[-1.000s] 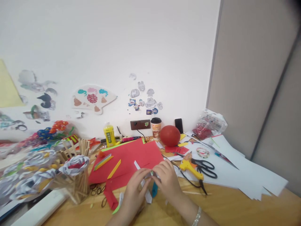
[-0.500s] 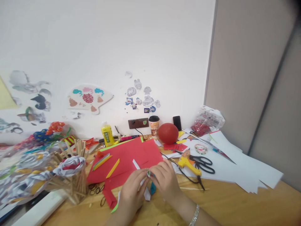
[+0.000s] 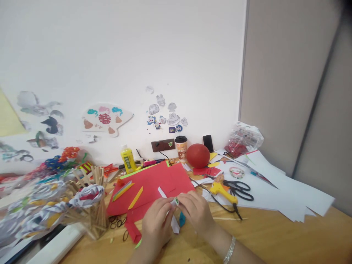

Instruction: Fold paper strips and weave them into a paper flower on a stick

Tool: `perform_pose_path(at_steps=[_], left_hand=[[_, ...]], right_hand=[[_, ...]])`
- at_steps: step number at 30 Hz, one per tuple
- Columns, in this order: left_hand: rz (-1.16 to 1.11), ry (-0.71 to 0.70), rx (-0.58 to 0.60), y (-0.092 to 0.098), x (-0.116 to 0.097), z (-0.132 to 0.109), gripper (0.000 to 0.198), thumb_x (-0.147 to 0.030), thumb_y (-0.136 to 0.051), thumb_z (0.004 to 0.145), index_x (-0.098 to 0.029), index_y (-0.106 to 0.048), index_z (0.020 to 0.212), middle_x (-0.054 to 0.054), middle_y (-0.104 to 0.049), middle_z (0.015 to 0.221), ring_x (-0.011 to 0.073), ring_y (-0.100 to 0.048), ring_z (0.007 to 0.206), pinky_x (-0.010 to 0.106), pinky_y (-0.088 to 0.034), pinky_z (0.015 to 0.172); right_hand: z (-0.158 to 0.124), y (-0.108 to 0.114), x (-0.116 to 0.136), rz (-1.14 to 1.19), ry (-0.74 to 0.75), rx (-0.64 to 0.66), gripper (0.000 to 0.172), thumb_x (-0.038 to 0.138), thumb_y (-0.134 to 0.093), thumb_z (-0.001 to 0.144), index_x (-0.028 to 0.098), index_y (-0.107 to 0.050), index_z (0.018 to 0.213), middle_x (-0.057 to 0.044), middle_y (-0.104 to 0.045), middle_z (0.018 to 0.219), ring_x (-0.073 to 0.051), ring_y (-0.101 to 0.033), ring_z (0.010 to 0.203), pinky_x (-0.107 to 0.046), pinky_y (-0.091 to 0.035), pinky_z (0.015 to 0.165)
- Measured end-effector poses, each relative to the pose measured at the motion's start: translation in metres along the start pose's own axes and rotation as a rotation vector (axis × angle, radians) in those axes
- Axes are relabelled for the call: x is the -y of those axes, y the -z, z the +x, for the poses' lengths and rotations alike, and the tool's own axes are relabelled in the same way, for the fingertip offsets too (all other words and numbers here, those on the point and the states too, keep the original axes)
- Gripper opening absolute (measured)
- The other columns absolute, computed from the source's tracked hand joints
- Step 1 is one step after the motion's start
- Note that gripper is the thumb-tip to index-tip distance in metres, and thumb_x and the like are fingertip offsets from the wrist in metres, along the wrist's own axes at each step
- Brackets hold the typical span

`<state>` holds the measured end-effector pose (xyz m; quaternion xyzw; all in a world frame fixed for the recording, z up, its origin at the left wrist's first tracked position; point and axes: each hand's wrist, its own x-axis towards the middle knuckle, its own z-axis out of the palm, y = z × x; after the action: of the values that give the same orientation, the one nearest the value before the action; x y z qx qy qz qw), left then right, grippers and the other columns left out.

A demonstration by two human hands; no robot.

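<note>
Both forearms are cut off at the bottom edge, the right one wearing a shiny bracelet. Above the bench, the left hand and right hand pinch a small paper piece between their fingertips. Fingers cover much of it, so its full shape is hard to make out; what shows is whitish with a touch of green (the edges blur).

Reckoned from that piece, a blue scrap lies at five o'clock, and a white strip, partly hidden by the left hand, reaches to six. A yellow glue gun sits at three o'clock, with black scissors just beyond. Red paper spreads at eleven, a red balloon rests at one, and a lidded cup stands at twelve.
</note>
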<state>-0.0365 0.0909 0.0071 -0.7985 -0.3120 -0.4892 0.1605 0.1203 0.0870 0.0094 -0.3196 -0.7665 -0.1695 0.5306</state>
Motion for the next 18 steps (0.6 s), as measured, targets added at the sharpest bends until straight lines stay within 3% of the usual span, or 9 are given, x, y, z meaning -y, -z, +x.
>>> perform_pose_path(at_steps=[3, 8, 13, 18], left_hand=[[0.0, 0.031, 0.02, -0.0019, 0.0033, -0.0023, 0.013, -0.019, -0.051, 0.079, -0.018, -0.057, 0.09, 0.005, -0.063, 0.076, 0.0142, -0.06, 0.07, 0.024, -0.049, 0.062], [-0.035, -0.035, 0.033, -0.0024, 0.0062, -0.0043, 0.02, -0.011, -0.05, 0.079, -0.018, -0.055, 0.096, 0.006, -0.062, 0.08, 0.0146, -0.057, 0.074, 0.026, -0.048, 0.066], [-0.065, -0.052, 0.058, -0.0017, 0.0031, -0.0014, 0.019, -0.01, -0.048, 0.078, -0.019, -0.054, 0.094, 0.006, -0.061, 0.083, 0.0153, -0.056, 0.078, 0.027, -0.047, 0.068], [-0.139, 0.081, 0.14, -0.0039, 0.0025, -0.0029, 0.014, -0.015, -0.049, 0.08, -0.02, -0.052, 0.092, 0.004, -0.056, 0.08, 0.0145, -0.053, 0.074, 0.026, -0.045, 0.065]], right_hand=[[-0.0018, -0.0012, -0.0002, 0.054, 0.016, 0.006, 0.012, 0.017, -0.042, 0.087, 0.015, -0.052, 0.093, -0.007, -0.063, 0.078, -0.017, -0.054, 0.069, -0.027, -0.045, 0.059], [-0.0046, -0.0036, -0.0021, 0.104, -0.038, 0.031, 0.012, 0.019, -0.041, 0.087, 0.017, -0.051, 0.093, -0.007, -0.063, 0.082, -0.017, -0.055, 0.073, -0.029, -0.047, 0.063], [-0.0045, -0.0027, -0.0008, 0.131, -0.077, 0.098, 0.014, 0.019, -0.038, 0.088, 0.017, -0.051, 0.091, -0.006, -0.061, 0.08, -0.017, -0.053, 0.072, -0.029, -0.046, 0.064], [-0.0047, -0.003, -0.0012, 0.133, -0.099, 0.113, 0.012, 0.018, -0.039, 0.087, 0.017, -0.051, 0.088, -0.005, -0.059, 0.078, -0.017, -0.051, 0.071, -0.029, -0.044, 0.063]])
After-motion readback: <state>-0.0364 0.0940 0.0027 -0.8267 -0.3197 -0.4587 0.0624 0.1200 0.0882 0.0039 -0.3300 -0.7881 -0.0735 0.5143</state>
